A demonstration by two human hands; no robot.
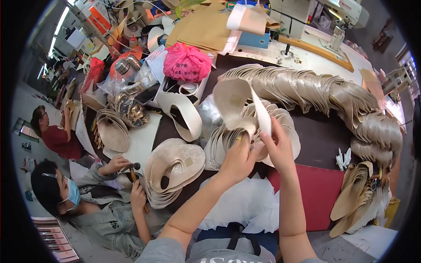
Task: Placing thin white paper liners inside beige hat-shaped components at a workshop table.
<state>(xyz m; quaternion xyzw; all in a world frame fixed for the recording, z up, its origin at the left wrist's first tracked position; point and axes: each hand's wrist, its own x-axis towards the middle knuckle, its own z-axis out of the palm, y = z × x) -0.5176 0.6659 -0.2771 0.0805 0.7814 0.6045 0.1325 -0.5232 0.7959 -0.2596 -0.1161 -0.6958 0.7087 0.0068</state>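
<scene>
Both my hands are raised over the dark table point(320, 136), holding one curved beige shoe-upper piece point(234, 98) with a white lining strip point(262, 115). My left hand point(239, 153), with a ring on one finger, grips its lower edge. My right hand point(277, 147) pinches the white strip just to the right. Directly beneath them lies a fanned stack of similar beige pieces point(219, 142). Another stack of oval cut-outs point(173, 168) sits to the lower left.
A long curving row of overlapped beige pieces point(333, 94) runs across the table to the right edge. A sewing machine point(337, 17) stands at the back right. A pink bag point(186, 63) and clutter fill the back. A person in denim point(105, 210) hammers at lower left.
</scene>
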